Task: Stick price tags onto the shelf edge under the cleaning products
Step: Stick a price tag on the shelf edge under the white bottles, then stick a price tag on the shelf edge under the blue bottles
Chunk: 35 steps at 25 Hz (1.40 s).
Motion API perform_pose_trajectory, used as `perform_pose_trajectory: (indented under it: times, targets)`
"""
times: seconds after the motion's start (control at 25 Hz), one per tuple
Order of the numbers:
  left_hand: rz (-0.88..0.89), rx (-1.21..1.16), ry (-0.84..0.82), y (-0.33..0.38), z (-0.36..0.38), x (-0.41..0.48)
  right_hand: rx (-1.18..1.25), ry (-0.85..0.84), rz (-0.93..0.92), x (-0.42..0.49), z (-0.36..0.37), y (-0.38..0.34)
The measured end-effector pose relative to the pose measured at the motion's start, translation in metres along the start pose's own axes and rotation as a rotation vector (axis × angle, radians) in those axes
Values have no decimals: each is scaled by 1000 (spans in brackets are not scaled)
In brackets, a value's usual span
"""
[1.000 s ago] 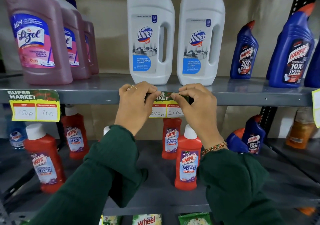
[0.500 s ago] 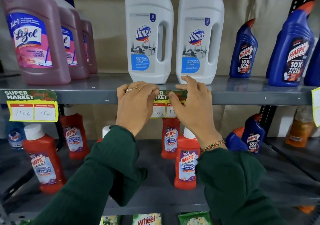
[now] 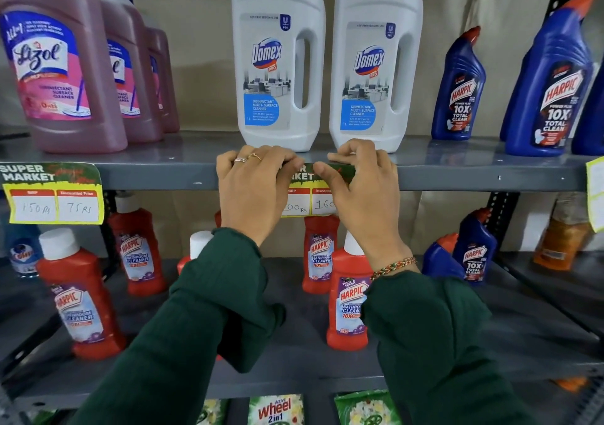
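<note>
your left hand point(image 3: 253, 189) and right hand point(image 3: 361, 189) press the price tag point(image 3: 310, 196) between them flat against the grey shelf edge point(image 3: 474, 178), each grip holding a tag end; two white domex bottles point(image 3: 277, 62) stand just above, beige wall behind.

I face a grey metal rack point(image 3: 457, 176) backed by a plain beige wall point(image 3: 202, 49) that looks creased like paper. A black perforated upright point(image 3: 501, 210) runs down its right side, and a lower grey shelf point(image 3: 284, 320) sits below. The light is even and soft, glinting faintly off the top shelf.
</note>
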<state>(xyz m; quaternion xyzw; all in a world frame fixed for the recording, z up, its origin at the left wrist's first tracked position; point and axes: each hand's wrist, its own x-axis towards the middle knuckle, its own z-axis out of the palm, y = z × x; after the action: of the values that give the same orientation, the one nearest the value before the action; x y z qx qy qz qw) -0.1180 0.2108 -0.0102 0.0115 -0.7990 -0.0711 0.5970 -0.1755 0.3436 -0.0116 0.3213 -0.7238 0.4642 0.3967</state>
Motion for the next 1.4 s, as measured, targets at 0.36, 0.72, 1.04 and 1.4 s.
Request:
perform_pose_trajectory:
  times: [0.36,0.72,1.04,1.4]
  targets:
    - [-82,-245,-49,-14,-9,-4,25,-35,-114,1,-6,12]
    - [-302,-329,60,12,-15,11,146,-66,-162,3,-26,12]
    - [3,-34,74,140,54,26,52,48,-189,33,-127,98]
    - [191,82,-117,272,178,15,-294,295,344,26,-233,224]
